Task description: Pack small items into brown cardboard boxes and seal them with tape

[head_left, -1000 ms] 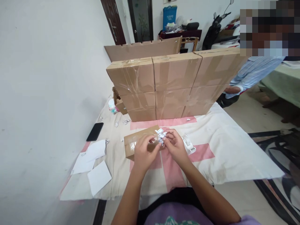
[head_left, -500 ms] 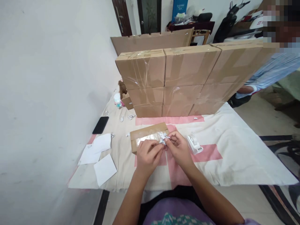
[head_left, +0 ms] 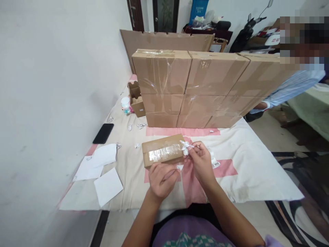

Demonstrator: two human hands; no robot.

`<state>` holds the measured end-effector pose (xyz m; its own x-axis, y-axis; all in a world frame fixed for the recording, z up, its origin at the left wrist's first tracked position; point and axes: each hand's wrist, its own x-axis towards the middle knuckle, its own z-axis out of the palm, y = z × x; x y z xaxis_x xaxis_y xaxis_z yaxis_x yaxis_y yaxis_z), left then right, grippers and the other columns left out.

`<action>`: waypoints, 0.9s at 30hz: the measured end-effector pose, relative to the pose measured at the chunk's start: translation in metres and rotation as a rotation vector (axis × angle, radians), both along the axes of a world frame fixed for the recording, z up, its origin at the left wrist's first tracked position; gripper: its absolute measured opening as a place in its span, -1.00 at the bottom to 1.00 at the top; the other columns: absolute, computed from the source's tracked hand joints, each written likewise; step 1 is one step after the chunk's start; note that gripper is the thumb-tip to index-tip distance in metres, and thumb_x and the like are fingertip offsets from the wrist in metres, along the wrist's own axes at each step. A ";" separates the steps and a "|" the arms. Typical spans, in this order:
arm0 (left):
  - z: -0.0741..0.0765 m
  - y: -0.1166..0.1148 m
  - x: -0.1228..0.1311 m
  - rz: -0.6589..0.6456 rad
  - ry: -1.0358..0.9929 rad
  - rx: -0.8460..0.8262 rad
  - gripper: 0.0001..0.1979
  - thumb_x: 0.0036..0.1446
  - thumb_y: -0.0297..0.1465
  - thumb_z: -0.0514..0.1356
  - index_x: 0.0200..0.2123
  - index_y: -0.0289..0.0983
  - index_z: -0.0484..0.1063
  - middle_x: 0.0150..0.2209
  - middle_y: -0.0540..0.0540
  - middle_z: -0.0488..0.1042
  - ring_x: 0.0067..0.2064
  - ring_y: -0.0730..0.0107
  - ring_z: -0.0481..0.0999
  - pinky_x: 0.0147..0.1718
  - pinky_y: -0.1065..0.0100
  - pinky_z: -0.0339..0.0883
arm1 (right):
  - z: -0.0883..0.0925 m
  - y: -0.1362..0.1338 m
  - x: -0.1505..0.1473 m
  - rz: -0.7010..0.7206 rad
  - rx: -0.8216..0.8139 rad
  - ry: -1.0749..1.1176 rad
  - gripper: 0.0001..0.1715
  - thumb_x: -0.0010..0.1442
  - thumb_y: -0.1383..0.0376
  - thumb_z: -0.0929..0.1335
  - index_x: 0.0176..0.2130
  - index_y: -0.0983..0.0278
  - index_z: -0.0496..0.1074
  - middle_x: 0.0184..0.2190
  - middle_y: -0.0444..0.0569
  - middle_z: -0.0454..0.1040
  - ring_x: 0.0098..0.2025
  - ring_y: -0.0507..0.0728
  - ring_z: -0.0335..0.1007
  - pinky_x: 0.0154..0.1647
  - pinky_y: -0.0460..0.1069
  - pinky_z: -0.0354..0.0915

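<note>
My right hand (head_left: 199, 158) pinches a crumpled bunch of white paper or tape scraps (head_left: 185, 146) at the near right end of a small cardboard box (head_left: 164, 141). Clear shiny tape runs along the side of that box. My left hand (head_left: 162, 178) is closed in front of the box, with a small white scrap (head_left: 179, 167) showing at its fingertips. The two hands are apart. Just behind my right hand stands a white tape dispenser (head_left: 215, 163), partly hidden by it.
Taped cardboard boxes (head_left: 164, 73) form a wall across the table's back. At left lie a black phone (head_left: 103, 133), white papers (head_left: 108, 186) and several small crumpled bits. An open carton (head_left: 138, 108) and a white-topped container (head_left: 125, 103) stand behind. A person's sleeve (head_left: 295, 84) shows at right.
My hands have parted: the left drew back toward me with a small scrap, while the right kept the white bunch. The view has shifted slightly.
</note>
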<state>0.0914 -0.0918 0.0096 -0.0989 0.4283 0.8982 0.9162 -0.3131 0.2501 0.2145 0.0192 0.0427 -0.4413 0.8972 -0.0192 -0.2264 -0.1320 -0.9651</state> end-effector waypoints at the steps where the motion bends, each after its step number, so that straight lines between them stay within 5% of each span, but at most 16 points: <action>1: 0.000 -0.002 0.001 -0.020 -0.022 -0.003 -0.78 0.14 -0.59 0.29 -0.21 -0.17 0.49 -0.29 -0.04 0.62 -0.31 0.39 0.60 -0.27 0.31 0.34 | -0.001 0.005 0.001 -0.046 0.021 0.000 -0.62 0.16 0.09 0.49 -0.30 0.16 0.26 -0.54 -0.25 0.45 -0.56 0.01 0.39 -0.53 -0.08 0.36; 7: -0.005 -0.012 0.013 -0.024 -0.519 -0.107 -0.82 0.25 -0.46 0.26 -0.10 -0.18 0.39 -0.35 -0.02 0.64 -0.34 0.39 0.63 -0.24 0.29 0.45 | -0.031 0.084 0.014 -0.269 0.337 -0.247 -0.68 0.18 0.08 0.41 -0.18 0.19 0.31 -0.34 -0.12 0.52 -0.44 0.05 0.50 -0.45 -0.07 0.37; 10: -0.007 -0.017 0.015 0.053 -0.780 -0.164 -0.71 0.24 -0.35 0.30 -0.01 -0.22 0.37 -0.36 -0.02 0.64 -0.35 0.38 0.64 -0.23 0.31 0.51 | -0.059 0.133 0.015 -0.149 0.394 -0.626 -0.67 0.16 0.15 0.33 -0.12 0.27 0.44 -0.20 0.03 0.57 -0.50 0.05 0.50 -0.49 -0.05 0.33; 13: -0.006 -0.021 0.010 0.100 -0.774 -0.249 -0.82 0.24 -0.31 0.30 -0.13 -0.23 0.49 -0.36 -0.05 0.64 -0.35 0.36 0.64 -0.27 0.34 0.50 | -0.080 0.162 0.012 -0.116 0.395 -0.753 -0.65 0.13 0.26 0.29 -0.11 0.33 0.50 -0.39 -0.02 0.56 -0.56 0.05 0.45 -0.42 -0.03 0.34; 18: -0.002 -0.021 0.009 0.078 -0.705 -0.284 -0.84 0.31 -0.31 0.20 -0.20 -0.20 0.59 -0.30 -0.09 0.64 -0.28 0.33 0.62 -0.24 0.31 0.50 | -0.090 0.169 0.011 -0.236 0.479 -0.868 -0.67 0.11 0.25 0.34 -0.12 0.33 0.48 -0.58 -0.11 0.45 -0.43 0.16 0.45 -0.23 0.03 0.34; 27: -0.006 -0.014 0.030 0.017 -0.868 -0.338 -0.77 0.33 -0.29 0.18 -0.05 -0.21 0.57 -0.36 -0.04 0.61 -0.47 0.44 0.54 -0.42 0.40 0.45 | -0.066 0.136 0.034 -0.117 0.584 -0.770 -0.65 0.21 0.32 0.25 -0.09 0.26 0.54 -0.07 0.08 0.62 -0.27 0.17 0.55 -0.03 0.10 0.39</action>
